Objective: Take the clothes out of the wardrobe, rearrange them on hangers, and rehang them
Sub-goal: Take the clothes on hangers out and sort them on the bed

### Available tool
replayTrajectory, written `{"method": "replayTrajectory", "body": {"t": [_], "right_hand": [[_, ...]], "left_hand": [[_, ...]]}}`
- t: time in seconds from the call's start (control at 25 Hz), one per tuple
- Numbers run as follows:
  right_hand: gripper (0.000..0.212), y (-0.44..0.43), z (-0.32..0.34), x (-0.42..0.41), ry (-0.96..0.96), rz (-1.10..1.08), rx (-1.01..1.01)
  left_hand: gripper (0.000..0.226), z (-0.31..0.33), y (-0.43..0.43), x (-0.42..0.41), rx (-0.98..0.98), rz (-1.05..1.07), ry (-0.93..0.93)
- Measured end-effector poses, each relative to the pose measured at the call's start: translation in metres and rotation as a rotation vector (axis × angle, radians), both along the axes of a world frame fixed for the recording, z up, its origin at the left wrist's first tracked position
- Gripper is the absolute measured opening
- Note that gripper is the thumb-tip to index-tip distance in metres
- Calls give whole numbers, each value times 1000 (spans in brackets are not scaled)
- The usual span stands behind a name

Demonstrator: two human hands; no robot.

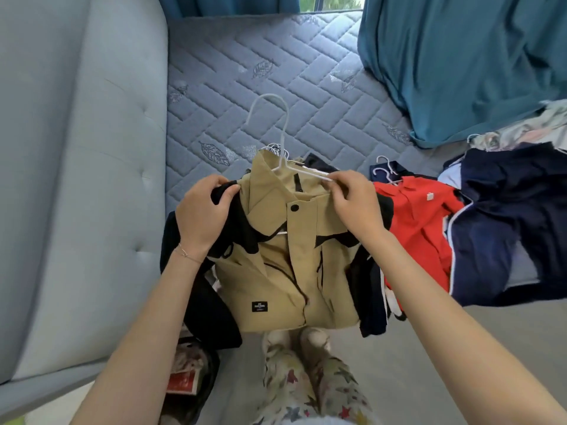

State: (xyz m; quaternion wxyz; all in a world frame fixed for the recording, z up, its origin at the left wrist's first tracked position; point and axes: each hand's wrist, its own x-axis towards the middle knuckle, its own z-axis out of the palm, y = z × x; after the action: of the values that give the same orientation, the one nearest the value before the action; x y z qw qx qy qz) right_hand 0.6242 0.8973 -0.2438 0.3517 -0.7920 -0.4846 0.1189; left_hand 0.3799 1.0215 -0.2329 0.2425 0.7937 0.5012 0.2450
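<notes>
A tan jacket with black sleeves (285, 265) lies at the near edge of the mattress (245, 72), on top of other dark clothes. A white hanger (283, 130) sticks out of its collar, hook pointing away from me. My left hand (204, 216) grips the jacket's black left shoulder. My right hand (356, 204) pinches the hanger's right arm together with the jacket's right shoulder. To the right lie a red shirt (420, 228) on a white hanger (385, 174) and a navy garment (506, 228).
A padded grey headboard (76, 179) fills the left side. A teal curtain or sheet (460, 62) is heaped at the back right, with a floral garment (521, 130) below it. A bag with red packaging (187, 378) sits on the floor by my legs.
</notes>
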Motion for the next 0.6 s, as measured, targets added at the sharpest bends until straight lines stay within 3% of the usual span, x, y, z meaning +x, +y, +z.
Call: {"method": "replayTrajectory", "body": {"t": [0.32, 0.6], "right_hand": [[16, -73, 100, -32, 140, -14, 189], [12, -164, 155, 1, 146, 77, 267]], "left_hand": [[20, 116, -76, -31, 149, 62, -50], [20, 184, -183, -5, 221, 127, -80]]}}
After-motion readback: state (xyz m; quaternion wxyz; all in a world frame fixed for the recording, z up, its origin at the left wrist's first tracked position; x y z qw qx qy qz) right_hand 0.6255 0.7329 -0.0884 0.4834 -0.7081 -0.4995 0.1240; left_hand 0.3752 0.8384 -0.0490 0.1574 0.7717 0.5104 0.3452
